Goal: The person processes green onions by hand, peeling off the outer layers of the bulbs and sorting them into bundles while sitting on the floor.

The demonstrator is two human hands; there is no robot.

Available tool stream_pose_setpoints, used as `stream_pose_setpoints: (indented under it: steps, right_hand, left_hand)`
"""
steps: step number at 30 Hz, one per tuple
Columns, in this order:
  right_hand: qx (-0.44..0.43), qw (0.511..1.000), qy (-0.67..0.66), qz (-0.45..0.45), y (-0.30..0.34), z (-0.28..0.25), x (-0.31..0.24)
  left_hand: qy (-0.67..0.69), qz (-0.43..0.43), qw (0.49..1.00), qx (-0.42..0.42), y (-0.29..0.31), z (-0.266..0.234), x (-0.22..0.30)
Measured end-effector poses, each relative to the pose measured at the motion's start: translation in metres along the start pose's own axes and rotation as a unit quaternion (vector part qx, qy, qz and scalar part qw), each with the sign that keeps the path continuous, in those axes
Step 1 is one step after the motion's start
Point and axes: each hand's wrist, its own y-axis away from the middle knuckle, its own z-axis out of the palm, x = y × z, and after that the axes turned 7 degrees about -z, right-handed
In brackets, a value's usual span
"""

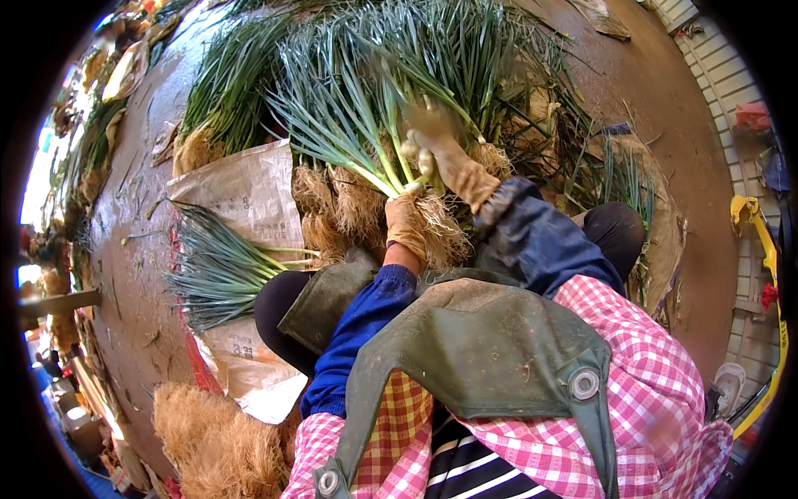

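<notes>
Left grip (405, 226) is wrapped around green onions (392, 178) near their roots (440, 226); I can't tell how far the blurred right grip (446, 156), beside them, is closed.

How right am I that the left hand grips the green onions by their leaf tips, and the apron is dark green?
Not quite: the head view shows the left hand gripping the green onions just above their roots. The apron is dark green.
</notes>
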Motion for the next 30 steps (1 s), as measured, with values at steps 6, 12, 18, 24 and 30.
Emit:
stream_pose_setpoints:
  steps: [6,12,18,24,30]
  right_hand:
    - [0.082,0.986,-0.139,0.049,0.044,-0.017,-0.024]
    - [0.029,0.994,-0.091,0.049,0.069,0.0,-0.04]
    - [-0.061,0.981,0.177,-0.054,0.144,-0.01,-0.15]
    - [0.377,0.26,0.843,0.282,0.267,-0.129,-0.3]
    - [0.118,0.734,0.654,0.142,0.145,-0.035,-0.173]
  left_hand:
    - [0.037,-0.115,0.981,-0.151,0.025,0.022,0.006]
    - [0.035,-0.169,0.975,-0.142,0.038,0.034,0.009]
    - [0.006,-0.098,0.984,-0.152,0.024,0.013,0.017]
    - [-0.021,-0.11,0.979,-0.169,0.04,0.042,0.005]
    - [-0.035,-0.074,0.982,-0.172,0.009,0.006,0.004]
